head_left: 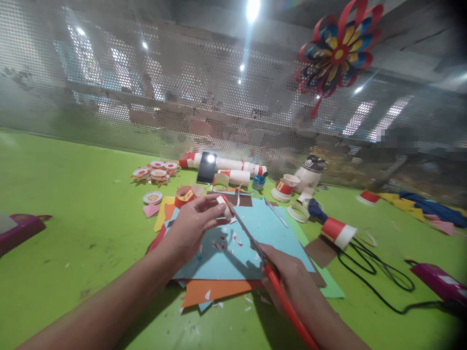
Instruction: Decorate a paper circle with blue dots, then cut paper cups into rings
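A small white-and-red piece of paper cup [226, 208] is pinched between the thumb and fingers of my left hand [195, 221]. My right hand [282, 270] grips a pair of scissors [251, 239] with red handles, and the blade tips reach the edge of that piece. Below both hands lies a light blue sheet of paper [233, 265], scattered with tiny red and white clippings [237, 239]. Orange paper [219, 291] sticks out from under it toward me.
Behind the sheets lie a phone [206, 168], white-and-red paper tubes [233, 164], a blue ink bottle [259, 182] and cut cups [285, 188]. Round paper pieces [158, 171] sit back left. At right, a corded glue gun [317, 210] rests in a cup [338, 232].
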Tool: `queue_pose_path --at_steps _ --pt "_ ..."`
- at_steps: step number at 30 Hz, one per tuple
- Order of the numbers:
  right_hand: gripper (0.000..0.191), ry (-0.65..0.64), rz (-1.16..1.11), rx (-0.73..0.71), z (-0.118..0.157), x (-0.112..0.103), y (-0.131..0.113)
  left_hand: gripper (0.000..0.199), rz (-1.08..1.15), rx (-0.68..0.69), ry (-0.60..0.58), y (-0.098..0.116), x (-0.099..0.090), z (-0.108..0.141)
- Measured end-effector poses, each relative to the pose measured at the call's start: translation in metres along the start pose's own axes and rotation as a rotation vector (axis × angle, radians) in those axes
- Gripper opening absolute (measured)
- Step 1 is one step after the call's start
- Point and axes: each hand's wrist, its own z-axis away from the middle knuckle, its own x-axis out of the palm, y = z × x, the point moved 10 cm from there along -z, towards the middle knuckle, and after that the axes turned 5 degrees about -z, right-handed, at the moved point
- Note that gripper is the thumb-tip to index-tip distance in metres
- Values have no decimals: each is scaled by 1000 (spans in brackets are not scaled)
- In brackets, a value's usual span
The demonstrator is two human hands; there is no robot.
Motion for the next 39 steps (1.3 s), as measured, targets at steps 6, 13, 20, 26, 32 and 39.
queue_pose_path --at_steps 6,13,20,26,32,39 --pt "31 -26 -28 15 1 0 0 31 -41 3 -9 3 3 1" --pt "35 -23 -14 32 3 3 7 31 -61 -5 -1 2 4 2" --pt "29 16 18 -2 1 3 8 28 4 -23 20 0 -1 -1" --pt "29 -9 -11 -25 -2 1 -1 34 -4 1 33 0 -5 -5" --pt "32 -10 -31 -5 -2 1 4 41 -6 7 39 0 -3 -1" --pt "34 -5 -20 -3 -1 0 1 42 -8 15 64 2 -4 0"
